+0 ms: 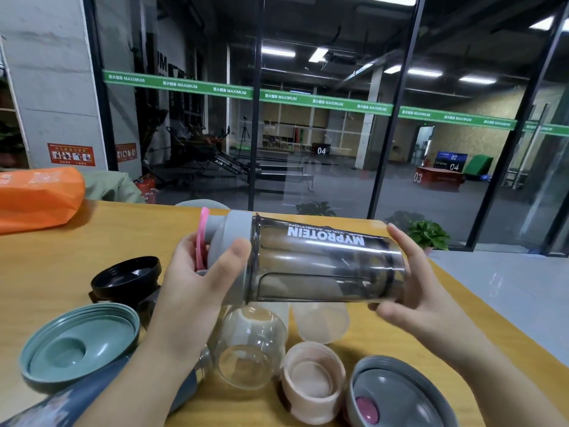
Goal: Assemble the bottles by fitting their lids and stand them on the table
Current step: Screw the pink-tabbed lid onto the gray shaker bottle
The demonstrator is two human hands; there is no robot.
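Loose along the bottom edge: teal round plastic lid (pixel 80 346), clear glass jar (pixel 249 346), grey lid (pixel 397 396). Mid-frame, left hand (pixel 197 269) clasps the grey screw cap (pixel 229 257); right hand (pixel 412 291) cups the smoky clear plastic shaker bottle (pixel 326 263), held sideways (light, slick; grip ends). Yellow wooden table (pixel 61 257); gym behind glass.

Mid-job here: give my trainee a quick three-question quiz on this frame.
1. True or false: the smoky bottle stands upright on the table.
2. Which hand grips its grey lid?
3. The loose black lid lies: A) left of the left hand, B) beside the right hand, C) on the orange bag.

Key: 1 false, held sideways in the air; 2 left; 3 A.
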